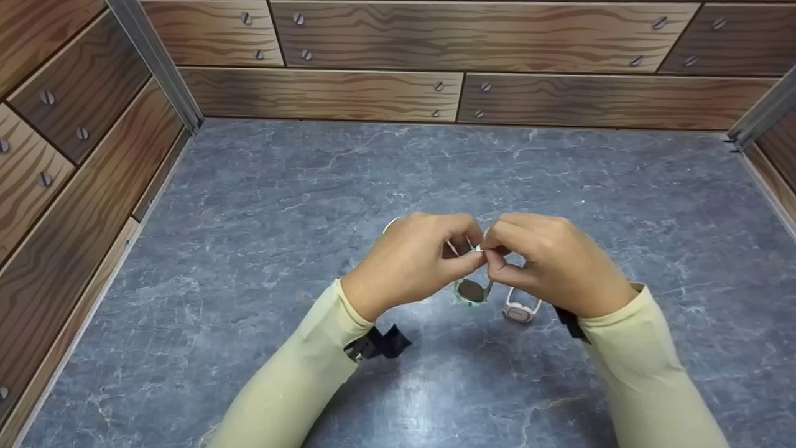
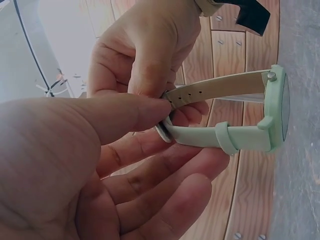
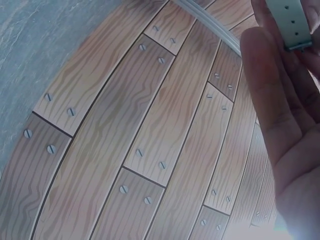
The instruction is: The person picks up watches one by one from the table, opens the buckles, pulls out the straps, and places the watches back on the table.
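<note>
Both hands hold a mint-green wristwatch (image 1: 471,291) off the tabletop, its dark dial hanging below them. In the left wrist view, the left hand (image 2: 115,150) pinches the mint strap (image 2: 200,136) at its buckle end, the other fingers spread beneath. The right hand (image 1: 547,261) pinches the holed strap end, meeting the left fingertips at the buckle. The two strap ends come together there, but fingers hide whether they are fastened. The right wrist view shows the holed strap (image 3: 291,22) at the top right. Near the right wrist, a pale pink watch (image 1: 519,312) sits on the table.
A white curved edge (image 1: 390,224) shows behind the left hand; the rest of that object is hidden. Wood-patterned panels (image 1: 367,93) bound the blue-grey marbled tabletop (image 1: 280,186) at the back and sides. Black wrist mounts (image 1: 376,343) stick out below the sleeves.
</note>
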Tool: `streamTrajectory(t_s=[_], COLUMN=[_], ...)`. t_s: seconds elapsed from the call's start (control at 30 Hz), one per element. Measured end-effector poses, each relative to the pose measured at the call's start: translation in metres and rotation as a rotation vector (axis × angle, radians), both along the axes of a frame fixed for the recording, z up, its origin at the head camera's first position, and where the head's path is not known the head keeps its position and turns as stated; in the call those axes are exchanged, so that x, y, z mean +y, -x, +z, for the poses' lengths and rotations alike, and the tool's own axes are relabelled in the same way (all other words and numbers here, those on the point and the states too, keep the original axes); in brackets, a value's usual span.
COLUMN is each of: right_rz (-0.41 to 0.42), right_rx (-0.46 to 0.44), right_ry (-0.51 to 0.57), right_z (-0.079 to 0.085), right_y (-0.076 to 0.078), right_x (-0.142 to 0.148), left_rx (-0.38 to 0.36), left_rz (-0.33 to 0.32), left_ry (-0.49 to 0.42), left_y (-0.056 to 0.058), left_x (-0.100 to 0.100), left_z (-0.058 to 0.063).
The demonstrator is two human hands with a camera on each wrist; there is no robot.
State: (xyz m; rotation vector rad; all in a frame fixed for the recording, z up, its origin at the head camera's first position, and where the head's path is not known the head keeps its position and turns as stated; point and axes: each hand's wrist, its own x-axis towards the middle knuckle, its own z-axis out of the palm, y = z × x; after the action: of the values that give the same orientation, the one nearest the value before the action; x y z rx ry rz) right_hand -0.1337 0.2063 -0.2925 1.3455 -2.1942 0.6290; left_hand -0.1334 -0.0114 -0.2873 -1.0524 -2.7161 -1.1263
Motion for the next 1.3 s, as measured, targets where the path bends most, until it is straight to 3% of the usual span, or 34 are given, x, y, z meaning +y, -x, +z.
streamTrajectory(t_s=[0.23, 0.5, 0.83, 1.07, 1.3], right_rz=[-0.048, -0.078, -0.01, -0.026, -0.024], right_rx=[-0.001, -0.043, -0.185, -0.117, -0.027], right_ry=[0.018, 0.059, -0.113, -0.156, -0.124], right_z=[0.001, 0.0, 0.012, 0.012, 0.01], right_y=[-0.002, -0.001, -0.009, -0.014, -0.013], right_x=[-0.003, -0.004, 0.007, 0.003, 0.002], left_rx=[-0.07, -0.141, -0.052, -0.013, -0.06], left_rz=[0.025, 0.046, -0.04, -0.071, -0.049], left_ry=[-0.043, -0.026, 0.096, 0.111, 0.039], left_y=[-0.001, -0.001, -0.002, -0.003, -0.001], left_x=[0.001, 0.002, 0.0, 0.002, 0.001], left_z=[0.001, 0.004, 0.006, 0.005, 0.003])
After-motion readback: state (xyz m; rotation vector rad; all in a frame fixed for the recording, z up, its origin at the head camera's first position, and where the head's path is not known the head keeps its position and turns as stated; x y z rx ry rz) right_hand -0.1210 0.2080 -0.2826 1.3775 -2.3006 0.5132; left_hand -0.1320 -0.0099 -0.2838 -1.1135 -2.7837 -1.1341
